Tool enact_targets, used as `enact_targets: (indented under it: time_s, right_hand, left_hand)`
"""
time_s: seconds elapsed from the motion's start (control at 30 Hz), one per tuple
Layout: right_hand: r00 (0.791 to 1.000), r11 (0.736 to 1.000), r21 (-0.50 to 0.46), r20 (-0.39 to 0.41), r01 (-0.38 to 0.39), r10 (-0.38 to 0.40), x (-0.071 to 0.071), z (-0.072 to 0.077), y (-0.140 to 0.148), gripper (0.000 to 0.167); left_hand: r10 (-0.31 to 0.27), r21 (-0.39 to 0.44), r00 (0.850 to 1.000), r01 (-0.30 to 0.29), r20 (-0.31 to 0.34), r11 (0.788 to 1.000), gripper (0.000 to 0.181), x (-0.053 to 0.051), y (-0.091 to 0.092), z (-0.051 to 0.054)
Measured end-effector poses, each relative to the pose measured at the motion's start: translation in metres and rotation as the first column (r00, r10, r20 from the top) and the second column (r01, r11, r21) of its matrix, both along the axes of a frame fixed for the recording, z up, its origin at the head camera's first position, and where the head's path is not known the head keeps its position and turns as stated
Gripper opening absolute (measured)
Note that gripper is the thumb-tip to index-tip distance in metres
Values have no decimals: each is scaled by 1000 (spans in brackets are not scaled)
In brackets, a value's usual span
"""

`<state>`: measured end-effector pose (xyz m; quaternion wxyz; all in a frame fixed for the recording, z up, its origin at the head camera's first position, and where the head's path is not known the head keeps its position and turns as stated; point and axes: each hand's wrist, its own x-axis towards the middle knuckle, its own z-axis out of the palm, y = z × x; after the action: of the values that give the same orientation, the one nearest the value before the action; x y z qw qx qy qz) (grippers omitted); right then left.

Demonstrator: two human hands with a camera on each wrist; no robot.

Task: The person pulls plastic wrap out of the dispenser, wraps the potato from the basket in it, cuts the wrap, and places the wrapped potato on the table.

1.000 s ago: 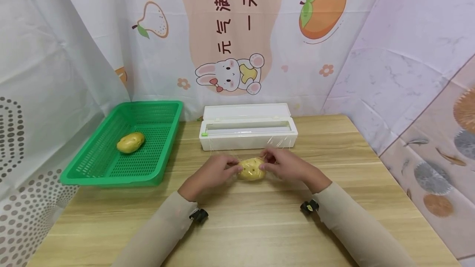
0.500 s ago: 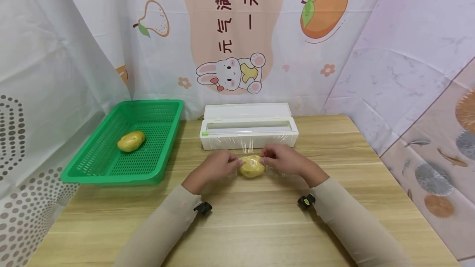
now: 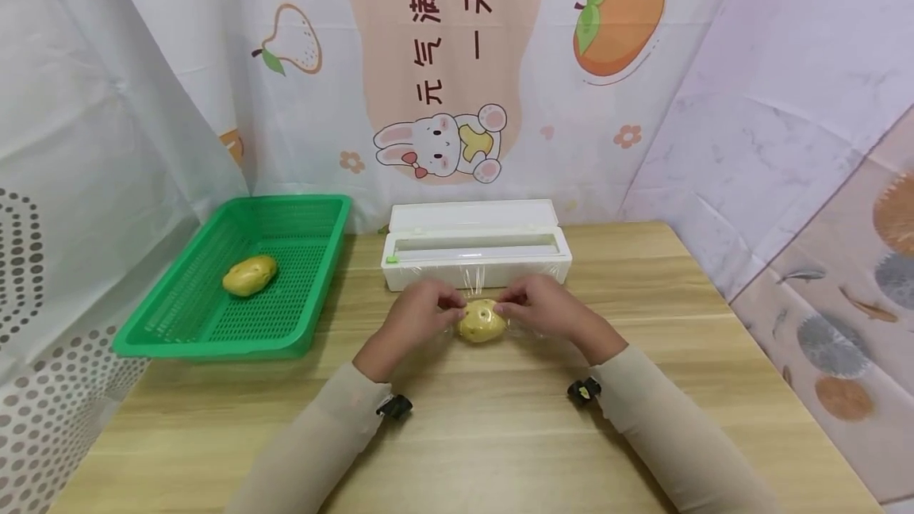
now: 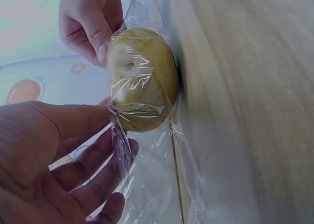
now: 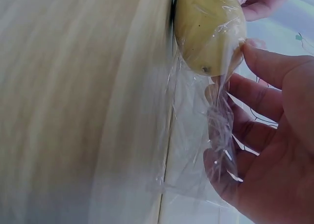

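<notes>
A yellow potato (image 3: 481, 322) lies on the table in front of a white cling film box, covered in clear cling film (image 4: 142, 109). At its left end my left hand (image 3: 424, 316) pinches the potato and film between thumb and fingers. My right hand (image 3: 546, 308) does the same at the other end, with loose film bunched against its curled fingers in the right wrist view. A stretch of film runs from the potato to the box (image 3: 477, 270), whose lid stands up at the back, the roll showing inside.
A green basket (image 3: 324, 292) stands at the left of the wooden table (image 3: 471, 443), with another potato (image 3: 250, 275) in it. Printed cloth (image 3: 300, 125) hangs behind the table and along both sides.
The potato has turned over a little and shifted slightly towards the box. Both hands have moved with it, and film now pulls into creases between potato and box.
</notes>
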<state>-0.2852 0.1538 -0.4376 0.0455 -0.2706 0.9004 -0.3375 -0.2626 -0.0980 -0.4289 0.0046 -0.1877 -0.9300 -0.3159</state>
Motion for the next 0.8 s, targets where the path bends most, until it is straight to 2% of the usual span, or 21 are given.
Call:
enact_targets:
  time_s: [0.13,0.3,0.43,0.57,0.8]
  right_hand:
    - [999,1000,8,-38,11,-10,0,-2,-1,12]
    - [995,999,43,-100,33,-29,5,2,0,10]
    - [991,995,96,-135,25,-11,9,6,1,23]
    - [985,988,151,-173,11,15,9,8,2,40]
    - [985,985,172,-172,24,6,7,5,-1,41]
  left_hand:
    - [1,-44,999,-2,-39,999,8,2,-2,2]
    - [-61,-51,998,59,-32,997,13,0,-4,0]
    - [-87,-76,996,84,-30,994,25,-1,-5,-2]
    - [-73,-77,997,71,-25,994,32,-1,-6,-3]
    - [-51,-78,998,49,-21,996,34,-2,-6,-3]
